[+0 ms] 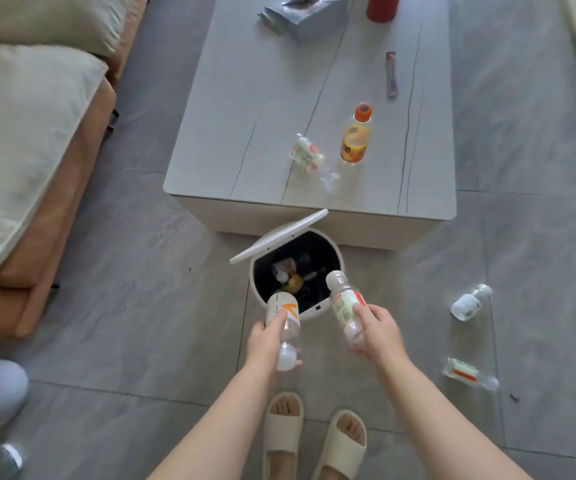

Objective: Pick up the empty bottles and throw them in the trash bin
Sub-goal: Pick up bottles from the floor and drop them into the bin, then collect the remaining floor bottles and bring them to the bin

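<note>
A low grey table [245, 98] is seen on a grey tiled floor [141, 306]. On the table a torn foil bag [300, 15], a red cup [382, 6] and a purple sachet [391, 74] are laid. A sofa [54, 188] with pale cushions [20, 140] is placed at the left. Cream slippers [314, 441] are worn.

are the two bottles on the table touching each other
Apart. The head view shows bare table between the lying bottle and the standing orange-capped bottle.
</note>
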